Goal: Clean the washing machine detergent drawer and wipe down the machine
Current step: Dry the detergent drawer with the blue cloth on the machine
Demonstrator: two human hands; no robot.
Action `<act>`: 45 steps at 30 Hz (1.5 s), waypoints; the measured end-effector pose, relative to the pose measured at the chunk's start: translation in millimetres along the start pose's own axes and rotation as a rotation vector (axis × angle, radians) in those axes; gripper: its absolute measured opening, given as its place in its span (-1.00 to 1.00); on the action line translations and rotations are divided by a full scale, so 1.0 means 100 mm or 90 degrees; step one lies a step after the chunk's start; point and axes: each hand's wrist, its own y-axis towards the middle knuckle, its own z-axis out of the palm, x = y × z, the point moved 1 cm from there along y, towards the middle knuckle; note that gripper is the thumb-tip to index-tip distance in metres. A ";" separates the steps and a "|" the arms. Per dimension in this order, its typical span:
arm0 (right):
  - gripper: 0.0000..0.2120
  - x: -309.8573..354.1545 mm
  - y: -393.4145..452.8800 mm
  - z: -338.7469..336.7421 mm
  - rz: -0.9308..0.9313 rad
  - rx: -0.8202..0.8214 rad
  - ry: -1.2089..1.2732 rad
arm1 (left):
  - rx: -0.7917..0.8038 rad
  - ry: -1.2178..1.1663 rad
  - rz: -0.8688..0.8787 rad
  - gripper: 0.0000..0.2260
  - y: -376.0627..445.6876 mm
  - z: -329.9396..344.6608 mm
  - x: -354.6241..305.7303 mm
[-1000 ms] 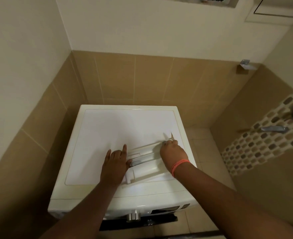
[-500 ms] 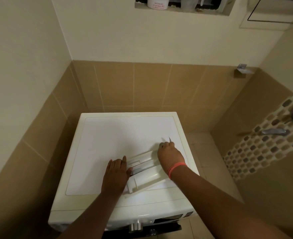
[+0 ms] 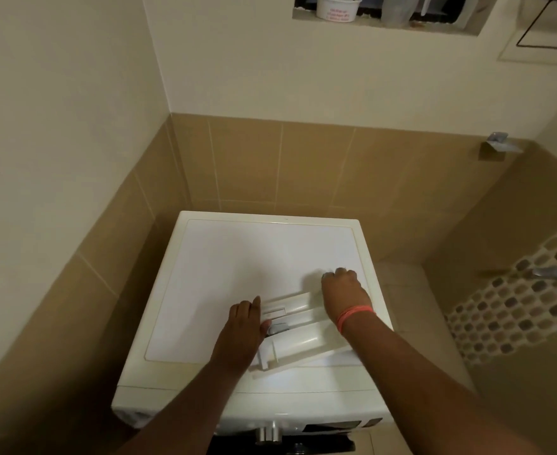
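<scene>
White tub (image 3: 335, 8), pink lettering unreadable

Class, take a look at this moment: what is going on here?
A person stands over a white washing machine in a tiled corner. The detergent drawer has been taken out and lies on the machine's top. The left hand rests flat against the drawer's end, steadying it. The right hand, fingers curled, works at the drawer's far end; what it holds is unclear.

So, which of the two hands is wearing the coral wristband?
The right hand, curled at the far end of the white plastic detergent drawer; the left hand has a bare wrist.
</scene>
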 end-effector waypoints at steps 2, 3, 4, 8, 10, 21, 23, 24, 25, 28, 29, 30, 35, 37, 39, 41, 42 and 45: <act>-0.68 0.17 0.01 0.07 -0.029 0.006 -0.047 | -0.018 0.023 0.015 -0.50 0.00 0.02 0.00; -0.70 0.27 0.02 0.08 -0.051 -0.001 -0.058 | -0.027 0.030 0.025 -0.50 0.00 0.03 0.00; -0.71 0.38 0.03 0.12 -0.084 -0.004 -0.050 | -0.015 0.023 0.020 -0.49 0.01 0.02 0.00; -0.77 0.80 -0.09 0.19 -0.232 -0.003 0.035 | 0.014 -0.048 0.000 -0.50 0.01 0.03 0.02; -0.70 0.79 -0.14 0.20 -0.269 -0.030 0.064 | 0.031 -0.047 0.012 -0.46 0.02 0.04 0.02; -0.61 0.39 -0.12 0.28 -0.171 -0.076 0.120 | 0.046 -0.082 -0.103 -0.24 0.02 0.10 0.04; -0.71 0.71 -0.17 0.29 -0.255 -0.062 0.143 | 0.064 -0.089 -0.117 -0.16 -0.01 0.12 0.04; -0.73 0.85 -0.20 0.30 -0.292 -0.055 0.149 | 0.072 -0.094 -0.121 -0.14 -0.02 0.13 0.04; -0.72 0.95 -0.23 0.31 -0.313 -0.049 0.150 | 0.068 -0.097 -0.125 -0.12 -0.04 0.17 0.05; -0.65 0.99 -0.24 0.33 -0.301 -0.045 0.156 | 0.037 -0.124 -0.160 -0.12 -0.10 0.21 0.05; -0.63 0.95 -0.23 0.32 -0.291 -0.052 0.157 | 0.023 -0.138 -0.181 -0.13 -0.12 0.22 0.05; -0.61 0.90 -0.21 0.31 -0.279 -0.066 0.155 | 0.013 -0.152 -0.203 -0.12 -0.14 0.22 0.05; -0.61 0.87 -0.17 0.29 -0.238 -0.065 0.152 | 0.030 -0.296 -0.300 -0.14 -0.20 0.26 0.03; -0.65 1.00 -0.19 0.27 -0.273 -0.053 0.176 | 0.038 -0.324 -0.300 -0.18 -0.20 0.25 0.01; -0.63 1.12 -0.19 0.25 -0.305 -0.047 0.199 | 0.038 -0.343 -0.287 -0.23 -0.18 0.21 0.00; -0.61 1.14 -0.19 0.23 -0.327 -0.043 0.191 | 0.038 -0.356 -0.281 -0.26 -0.17 0.17 -0.01; -0.59 1.12 -0.18 0.22 -0.334 -0.049 0.173 | 0.041 -0.358 -0.283 -0.25 -0.17 0.17 0.00; -0.58 0.99 -0.14 0.18 -0.298 -0.056 0.124 | 0.055 -0.369 -0.304 -0.18 -0.19 0.21 0.04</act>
